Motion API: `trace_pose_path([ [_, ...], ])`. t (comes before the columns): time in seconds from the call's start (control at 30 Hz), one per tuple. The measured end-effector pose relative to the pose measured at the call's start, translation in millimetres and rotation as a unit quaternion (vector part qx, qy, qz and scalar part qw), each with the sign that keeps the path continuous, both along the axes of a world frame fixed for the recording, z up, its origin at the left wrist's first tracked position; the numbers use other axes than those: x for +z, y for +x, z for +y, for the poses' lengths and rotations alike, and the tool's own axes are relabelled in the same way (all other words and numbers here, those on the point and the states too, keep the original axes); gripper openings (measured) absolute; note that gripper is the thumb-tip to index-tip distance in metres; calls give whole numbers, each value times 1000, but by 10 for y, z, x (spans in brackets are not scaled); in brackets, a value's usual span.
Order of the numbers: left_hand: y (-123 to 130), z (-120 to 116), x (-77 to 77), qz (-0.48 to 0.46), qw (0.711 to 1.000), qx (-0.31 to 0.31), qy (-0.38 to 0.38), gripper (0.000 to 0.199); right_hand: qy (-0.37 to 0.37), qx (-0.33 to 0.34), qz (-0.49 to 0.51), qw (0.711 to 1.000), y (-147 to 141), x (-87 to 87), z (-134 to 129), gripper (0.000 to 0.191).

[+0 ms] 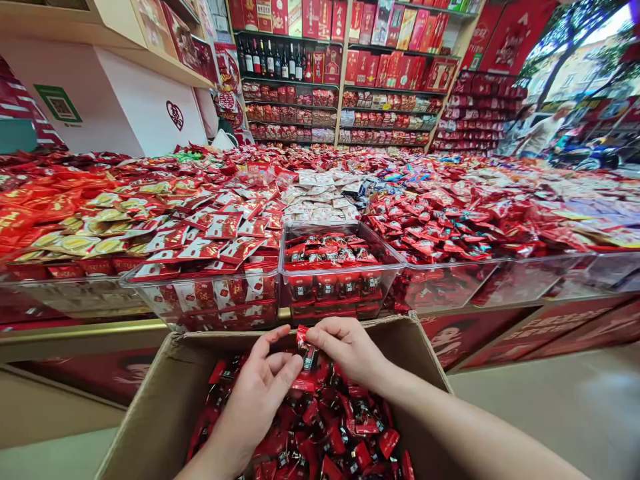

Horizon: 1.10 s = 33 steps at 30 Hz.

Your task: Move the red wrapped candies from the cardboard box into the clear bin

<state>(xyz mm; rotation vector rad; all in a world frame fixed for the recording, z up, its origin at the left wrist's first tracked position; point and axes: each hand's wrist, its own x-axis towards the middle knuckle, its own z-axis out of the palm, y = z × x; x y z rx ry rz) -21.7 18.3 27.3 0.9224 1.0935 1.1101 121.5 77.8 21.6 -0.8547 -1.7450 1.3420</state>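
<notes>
Over an open cardboard box [143,407], both hands meet at one small red-and-black wrapped candy [310,358]. My right hand [353,350] pinches its upper end between thumb and forefinger. My left hand [265,373] holds it from the other side, thumb at the wrapper's edge and forefinger raised; the fingertips behind are partly hidden. Below lies a heap of the same wrapped candies [330,427], filling the box bottom. Just past the box stands a clear plastic bin [393,267], with like red-and-black packets in rows.
Another clear bin [200,293] of red-and-white packets adjoins on the left. Loose red packets [440,220] spread across the counter to the right. Shelves [343,87] with bottles and red boxes rise behind. A person [545,130] is at the far right.
</notes>
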Motion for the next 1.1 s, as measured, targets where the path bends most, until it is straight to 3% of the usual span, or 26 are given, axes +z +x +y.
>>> trace_pose_path([
  [0.1, -8, -3, 18, -93, 989, -58, -99, 20, 158, -13, 25, 987, 49, 17, -51, 21],
  [0.17, -17, -4, 28, -153, 978, -58, -131, 19, 249, 6, 34, 968, 87, 39, -82, 18],
  [0.27, -25, 6, 31, -165, 979, -16, -119, 19, 286, 48, 23, 957, 116, 51, -124, 17],
  [0.33, -18, 18, 18, -112, 991, 24, -67, 26, 230, 44, 24, 972, 108, 31, -141, 15],
  [0.43, 10, 31, -9, -23, 997, 68, 29, 40, 51, 12, 44, 998, 72, -32, -136, 20],
  [0.53, 40, 31, -17, 2, 995, 76, 58, 48, -157, 69, 97, 980, 55, -81, -113, 33],
  [0.6, 45, 27, -3, 9, 995, 81, 57, 51, -220, 82, 134, 963, 65, -83, -102, 31],
  [0.83, -7, 30, 66, 0, 999, 33, 43, 65, -219, 68, 161, 960, 91, -18, -97, 27],
  [1.1, -20, 61, 40, 32, 998, 37, 42, 51, -179, 75, 126, 973, 83, -60, -102, 31],
])
